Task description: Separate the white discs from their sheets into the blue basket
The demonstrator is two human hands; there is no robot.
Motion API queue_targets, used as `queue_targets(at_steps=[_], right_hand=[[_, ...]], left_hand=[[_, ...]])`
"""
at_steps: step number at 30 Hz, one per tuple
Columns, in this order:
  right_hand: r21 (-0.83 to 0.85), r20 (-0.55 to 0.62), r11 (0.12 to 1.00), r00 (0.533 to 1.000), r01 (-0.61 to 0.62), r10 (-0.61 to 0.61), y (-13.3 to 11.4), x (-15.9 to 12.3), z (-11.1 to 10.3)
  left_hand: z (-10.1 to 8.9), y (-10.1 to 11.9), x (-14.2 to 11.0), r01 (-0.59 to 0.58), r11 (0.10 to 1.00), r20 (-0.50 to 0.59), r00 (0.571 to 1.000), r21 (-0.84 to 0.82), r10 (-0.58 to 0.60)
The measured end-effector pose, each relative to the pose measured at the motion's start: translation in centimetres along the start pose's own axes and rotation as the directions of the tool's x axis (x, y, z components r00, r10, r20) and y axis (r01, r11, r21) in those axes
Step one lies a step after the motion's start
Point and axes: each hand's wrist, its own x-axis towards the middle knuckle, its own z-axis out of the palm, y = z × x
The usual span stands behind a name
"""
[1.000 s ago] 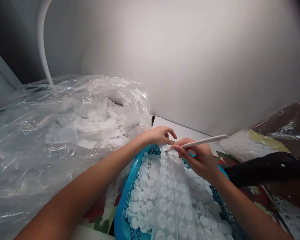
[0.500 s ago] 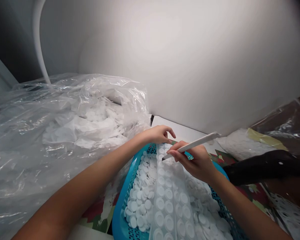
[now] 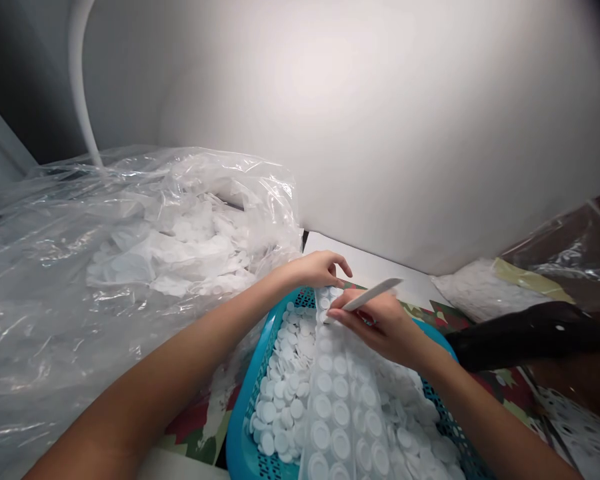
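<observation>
A translucent plastic sheet (image 3: 351,427) with rows of round white discs lies lengthwise over a blue basket (image 3: 245,400). My left hand (image 3: 323,268) is at the sheet's far end, fingers bent, thumb against its edge. Gripped like a pen in my right hand (image 3: 375,319) is a slim white pen-like tool (image 3: 375,293), its lower end over the sheet's far rows. Its tip is mostly hidden by my fingers. Loose white discs (image 3: 280,400) fill the basket on both sides of the sheet.
A large clear plastic bag (image 3: 80,267) of white pieces spreads across the left. A white wall (image 3: 355,133) rises behind. To the right are a bag of white material (image 3: 470,287), a black object (image 3: 535,333) and a patterned cloth (image 3: 445,317).
The white tool has tilted up and away, showing shorter in view, and its dark tip is now hard to see. My right hand shifted slightly left; my left hand stayed in place.
</observation>
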Motion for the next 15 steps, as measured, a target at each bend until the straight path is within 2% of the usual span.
queue_targets(at_steps=[3,5,7,15], right_hand=[[0.141,-0.246,0.99,0.969,0.023,0.013,-0.06,-0.28,-0.23],[0.197,-0.338,0.98,0.94,0.023,0.046,-0.09,-0.37,-0.36],[0.195,-0.338,0.98,0.94,0.028,0.04,-0.12,-0.36,-0.45],[0.025,-0.201,0.997,0.977,0.072,-0.066,-0.03,-0.08,-0.54]], left_hand=[[-0.11,0.02,-0.02,0.002,1.0,0.011,1.0,-0.004,-0.002],[-0.2,0.13,-0.08,-0.003,1.0,0.021,1.0,-0.008,0.003],[-0.27,0.28,-0.14,-0.006,1.0,0.029,1.0,-0.011,0.006],[-0.22,0.43,0.0,0.017,1.0,0.043,0.999,-0.004,-0.017]])
